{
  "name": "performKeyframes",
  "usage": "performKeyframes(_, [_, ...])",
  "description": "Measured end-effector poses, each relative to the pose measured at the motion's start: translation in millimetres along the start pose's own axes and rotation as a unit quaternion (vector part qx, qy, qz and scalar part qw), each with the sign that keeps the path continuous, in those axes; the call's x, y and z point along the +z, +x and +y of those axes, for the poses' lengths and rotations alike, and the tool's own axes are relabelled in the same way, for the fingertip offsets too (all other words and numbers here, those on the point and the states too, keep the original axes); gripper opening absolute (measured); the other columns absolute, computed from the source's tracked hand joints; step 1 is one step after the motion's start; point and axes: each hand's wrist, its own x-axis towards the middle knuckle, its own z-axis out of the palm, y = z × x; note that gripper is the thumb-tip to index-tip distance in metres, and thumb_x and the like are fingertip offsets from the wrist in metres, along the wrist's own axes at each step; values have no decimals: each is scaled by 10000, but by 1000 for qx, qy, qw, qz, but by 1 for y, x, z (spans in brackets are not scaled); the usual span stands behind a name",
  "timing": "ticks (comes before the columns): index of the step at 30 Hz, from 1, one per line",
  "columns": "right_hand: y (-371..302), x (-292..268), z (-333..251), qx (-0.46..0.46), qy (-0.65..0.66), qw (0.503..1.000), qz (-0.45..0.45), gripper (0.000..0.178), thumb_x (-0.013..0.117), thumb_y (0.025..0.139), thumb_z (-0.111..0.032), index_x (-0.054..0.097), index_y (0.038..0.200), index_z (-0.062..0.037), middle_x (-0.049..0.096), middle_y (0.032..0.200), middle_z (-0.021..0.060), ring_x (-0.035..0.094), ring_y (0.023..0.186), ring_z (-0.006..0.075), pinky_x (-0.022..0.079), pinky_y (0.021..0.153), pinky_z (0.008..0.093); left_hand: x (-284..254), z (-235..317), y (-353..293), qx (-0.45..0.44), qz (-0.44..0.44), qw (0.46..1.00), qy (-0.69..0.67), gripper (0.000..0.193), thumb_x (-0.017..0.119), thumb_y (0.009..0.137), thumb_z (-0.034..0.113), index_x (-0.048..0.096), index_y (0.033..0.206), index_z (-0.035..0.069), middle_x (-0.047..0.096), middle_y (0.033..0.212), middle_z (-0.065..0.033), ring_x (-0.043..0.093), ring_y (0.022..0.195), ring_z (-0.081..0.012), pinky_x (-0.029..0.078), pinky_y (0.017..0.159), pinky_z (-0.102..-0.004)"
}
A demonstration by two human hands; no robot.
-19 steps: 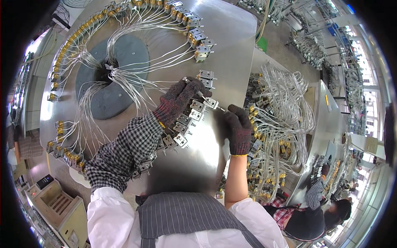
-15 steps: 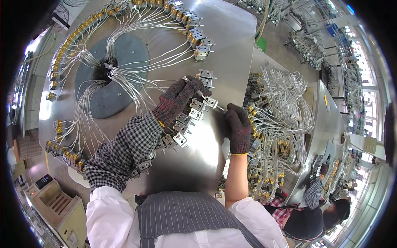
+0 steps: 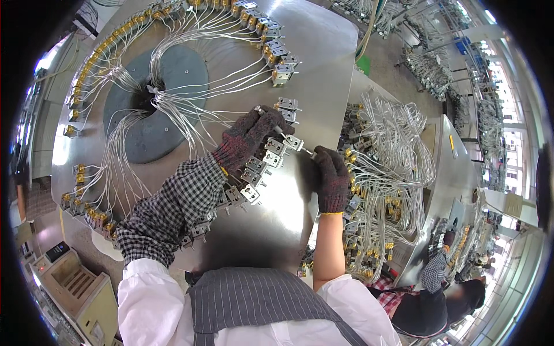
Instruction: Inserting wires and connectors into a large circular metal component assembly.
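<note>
My left hand (image 3: 248,138), in a dark knitted glove, is closed around a slim pale rod (image 3: 279,131); the rod's lower end meets a small metal thermostat (image 3: 293,142). From the other side, the gloved fingertips of my right hand (image 3: 332,177) pinch together at the thin shaft (image 3: 309,153) of this thermostat. What lies inside my left fingers is hidden. Beside and below my left hand runs a row of similar thermostats (image 3: 252,193), shafts pointing right. Thin silvery tubes (image 3: 179,118) fan out from a dark round disc (image 3: 121,135) toward the thermostats along the table rim.
The metal table (image 3: 323,52) carries an arc of thermostats (image 3: 283,72). To the right lies a heap of thermostats with bundled silver tubes (image 3: 398,167). A wooden box (image 3: 81,282) stands at lower left. Another person (image 3: 433,300) works at lower right.
Both hands keep their places at the same thermostat, with hardly any movement. The whole view has shifted slightly.
</note>
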Motion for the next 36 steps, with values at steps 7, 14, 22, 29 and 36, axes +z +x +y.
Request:
performKeyframes(7, [-2, 2, 2, -53, -3, 999, 11, 254, 643, 852, -165, 645, 1039, 8, 653, 946, 63, 597, 851, 143, 480, 790, 268, -4, -12, 2, 91, -16, 996, 15, 292, 369, 1020, 259, 542, 1038, 24, 670, 986, -121, 637, 937, -176, 490, 867, -315])
performKeyframes(14, [0, 1, 9, -25, 23, 999, 21, 248, 643, 843, -146, 644, 1038, 7, 649, 973, 65, 594, 868, 149, 480, 789, 274, 1, -5, 4, 67, -19, 997, -35, 316, 354, 1025, 248, 551, 995, 3, 662, 968, -146, 636, 931, -195, 491, 858, -318])
performKeyframes(22, [2, 3, 3, 7, -18, 1000, 12, 269, 631, 845, -135, 633, 1079, -4, 642, 924, 55, 593, 852, 143, 476, 790, 271, -2, -6, 4, 84, -20, 996, -16, 334, 363, 1024, 268, 563, 974, 5, 654, 946, -132, 636, 884, -189, 504, 833, -325])
performKeyframes(29, [1, 0, 3, 26, 16, 1000, 6, 257, 629, 849, -132, 640, 1066, 5, 650, 942, 62, 605, 849, 144, 488, 794, 272, 3, 0, -1, -8, 17, 998, -61, 335, 401, 1008, 340, 547, 1000, 39, 655, 952, -116, 635, 851, -173, 512, 788, -317])
performKeyframes(36, [-4, 4, 0, -15, 44, 999, 25, 238, 623, 872, -167, 656, 1027, 10, 652, 934, 54, 602, 842, 130, 486, 776, 268, 3, 2, -2, 7, 17, 997, -77, 344, 406, 1005, 364, 531, 1025, 45, 647, 941, -104, 640, 824, -184, 516, 749, -314])
